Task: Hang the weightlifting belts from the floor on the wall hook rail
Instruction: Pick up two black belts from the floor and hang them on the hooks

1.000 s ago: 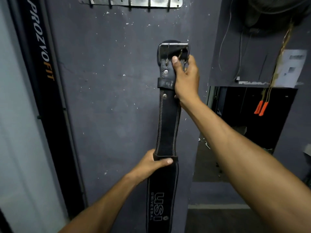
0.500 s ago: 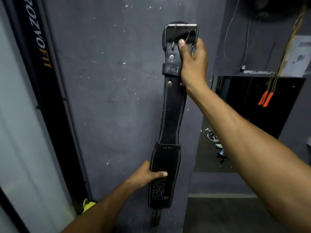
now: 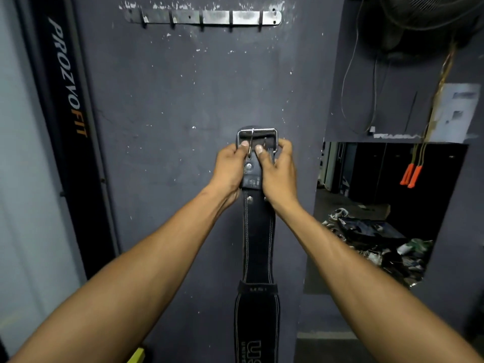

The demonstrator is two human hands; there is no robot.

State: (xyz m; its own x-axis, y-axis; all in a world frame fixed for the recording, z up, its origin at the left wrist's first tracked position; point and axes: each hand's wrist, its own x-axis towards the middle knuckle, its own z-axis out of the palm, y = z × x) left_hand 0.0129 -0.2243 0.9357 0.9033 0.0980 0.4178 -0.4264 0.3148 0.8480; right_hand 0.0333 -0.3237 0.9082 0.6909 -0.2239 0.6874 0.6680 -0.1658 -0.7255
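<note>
A black leather weightlifting belt (image 3: 258, 239) with white stitching hangs straight down in front of the dark grey wall. Its metal buckle (image 3: 257, 134) is at the top, held up at mid-height. My left hand (image 3: 231, 169) grips the belt's left side just under the buckle, thumb on the buckle frame. My right hand (image 3: 277, 171) grips the right side at the same height. The metal hook rail (image 3: 204, 17) is fixed high on the wall, well above the buckle, and all its hooks are bare.
A black vertical banner (image 3: 66, 106) with PROZVOFIT lettering runs down the left. To the right is a dark opening with clutter on the floor (image 3: 377, 237). Orange-handled cords (image 3: 411, 174) hang on the right wall, below a fan (image 3: 429, 19).
My left hand left the belt's lower wide part and came up to grip beside the buckle. The view tilted up, bringing the hook rail back into sight.
</note>
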